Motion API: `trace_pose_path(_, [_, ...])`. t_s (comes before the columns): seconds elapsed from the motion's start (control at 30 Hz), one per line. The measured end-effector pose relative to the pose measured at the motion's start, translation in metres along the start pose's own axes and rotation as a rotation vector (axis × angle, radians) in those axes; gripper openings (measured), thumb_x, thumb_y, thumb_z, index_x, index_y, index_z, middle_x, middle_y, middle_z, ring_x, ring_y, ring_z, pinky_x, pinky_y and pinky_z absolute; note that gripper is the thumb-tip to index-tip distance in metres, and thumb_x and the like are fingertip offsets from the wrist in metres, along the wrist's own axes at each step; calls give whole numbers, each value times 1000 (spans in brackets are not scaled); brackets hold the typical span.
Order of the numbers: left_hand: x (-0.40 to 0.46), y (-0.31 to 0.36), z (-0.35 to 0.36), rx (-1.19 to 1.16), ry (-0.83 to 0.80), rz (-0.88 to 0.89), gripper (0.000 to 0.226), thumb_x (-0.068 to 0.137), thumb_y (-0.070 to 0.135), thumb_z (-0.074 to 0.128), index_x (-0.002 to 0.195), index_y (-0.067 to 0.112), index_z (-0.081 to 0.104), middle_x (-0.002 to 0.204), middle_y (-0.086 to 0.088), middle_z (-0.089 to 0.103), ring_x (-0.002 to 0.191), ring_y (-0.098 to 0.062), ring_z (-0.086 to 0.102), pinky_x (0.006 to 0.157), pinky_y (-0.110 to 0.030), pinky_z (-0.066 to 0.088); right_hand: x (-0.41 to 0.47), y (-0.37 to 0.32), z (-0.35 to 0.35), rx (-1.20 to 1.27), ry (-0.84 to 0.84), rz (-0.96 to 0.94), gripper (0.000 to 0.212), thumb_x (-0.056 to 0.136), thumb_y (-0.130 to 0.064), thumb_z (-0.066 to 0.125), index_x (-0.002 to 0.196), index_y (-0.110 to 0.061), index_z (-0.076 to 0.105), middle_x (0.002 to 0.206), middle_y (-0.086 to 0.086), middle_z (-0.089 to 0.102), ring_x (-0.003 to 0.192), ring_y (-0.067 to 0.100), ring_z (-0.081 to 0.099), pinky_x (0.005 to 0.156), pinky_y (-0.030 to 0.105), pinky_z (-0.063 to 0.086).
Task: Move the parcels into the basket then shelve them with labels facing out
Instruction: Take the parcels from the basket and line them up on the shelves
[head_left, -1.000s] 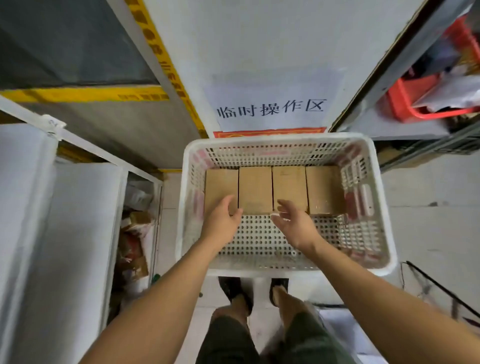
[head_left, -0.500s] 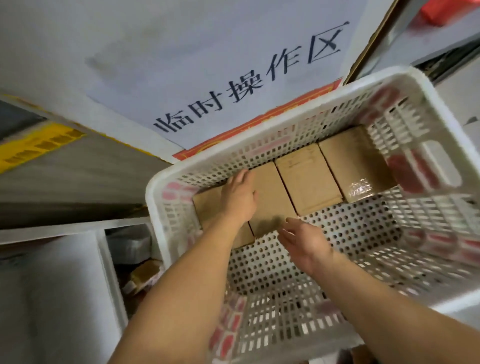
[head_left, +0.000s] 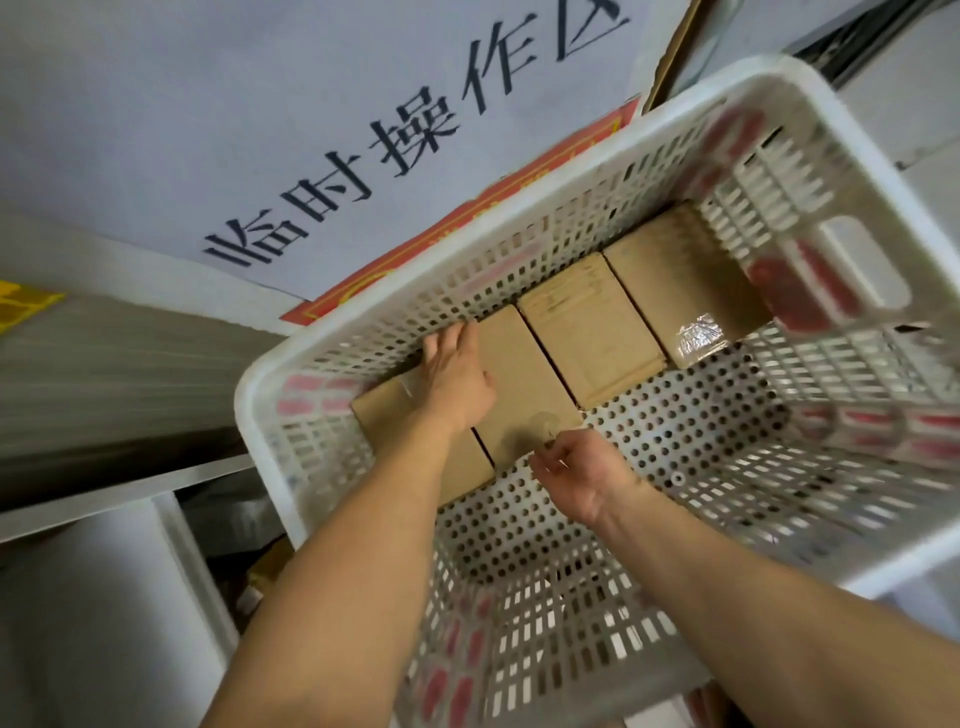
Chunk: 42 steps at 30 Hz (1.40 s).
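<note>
Four parcels (head_left: 592, 338) lie in a row against the far wall of the basket (head_left: 519, 166); left hand (head_left: 457, 379) rests flat on them, probably to steady; right hand (head_left: 576, 473) is loosely curled at the near edge, grasping nothing

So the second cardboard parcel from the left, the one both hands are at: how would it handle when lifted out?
The parcel looks stiff: flat faces, crisp edges. It probably won't roll or tip, lying flat on the basket floor. Neighbours press both sides, so the left hand and right hand may need the ends.
</note>
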<state>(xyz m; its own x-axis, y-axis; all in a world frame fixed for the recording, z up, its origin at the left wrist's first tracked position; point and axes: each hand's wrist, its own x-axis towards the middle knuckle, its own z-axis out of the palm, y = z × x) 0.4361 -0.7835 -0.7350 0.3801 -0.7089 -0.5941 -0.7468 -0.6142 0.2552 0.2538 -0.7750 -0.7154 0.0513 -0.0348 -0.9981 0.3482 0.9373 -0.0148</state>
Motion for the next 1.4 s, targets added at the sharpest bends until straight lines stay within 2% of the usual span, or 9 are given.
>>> trace_pose_path(0.23, [-16,18,-13,-186,-45,-54,61,100,18,58,158,27,40,152,-2,35,143,-29,22,127,-47,24,-36,3,-17,-22,12,9,48,83,14,42,125,-1,60,129,18,60,120,30,59,118,55,40])
trace_pose_path(0.33, [-42,20,-11,-267,27,-69,51,97,19,63,143,33,47,144,3,34,137,-26,27,121,-49,32,-42,2,-28,-8,-36,63,33,93,-13,55,125,-4,59,127,13,63,123,33,55,112,69,38])
trace_pose_path(0.53, [-125,35,-21,-500,137,12,48,97,17,60,139,32,43,159,15,27,154,-16,14,124,-53,32,-67,6,-50,122,-149,147,79,83,-68,76,138,-18,47,132,22,54,129,60,47,98,85,40])
trace_pose_path(0.67, [-196,50,-37,-485,331,144,40,95,13,64,134,22,55,155,5,44,149,-20,25,121,-47,32,-100,3,-52,197,-253,192,94,70,-61,92,141,-15,52,140,33,54,121,66,54,93,82,47])
trace_pose_path(0.77, [-240,57,-53,-486,491,197,18,102,28,59,118,24,66,143,9,56,139,-20,39,112,-34,33,-130,-7,-51,184,-302,164,80,78,-46,91,138,-9,54,136,34,57,119,64,58,94,78,50])
trace_pose_path(0.93, [-295,75,-113,-1016,606,-212,43,103,63,47,136,34,52,122,15,59,115,-8,61,93,-20,52,-178,-28,-45,78,-525,125,52,97,-28,75,142,-7,58,142,36,56,128,60,56,108,75,43])
trace_pose_path(1.07, [-315,74,-170,-1446,389,-406,57,92,76,54,133,37,64,127,0,73,113,-15,71,87,-35,58,-213,-53,-39,-85,-722,77,58,98,-20,72,152,-6,53,155,29,49,147,47,43,123,66,29])
trace_pose_path(1.23, [-346,70,-211,-1732,10,-293,46,96,41,72,140,28,60,122,0,78,105,-21,78,81,-49,60,-262,-75,-27,-187,-847,-22,104,66,-2,98,157,-6,46,161,21,43,148,37,43,125,61,28])
trace_pose_path(1.4, [-367,63,-215,-1829,-59,-100,40,89,25,85,118,20,58,137,-18,69,110,-34,74,76,-51,60,-314,-85,-20,-433,-878,-161,87,81,-11,88,158,-14,47,143,17,61,121,34,66,108,54,52])
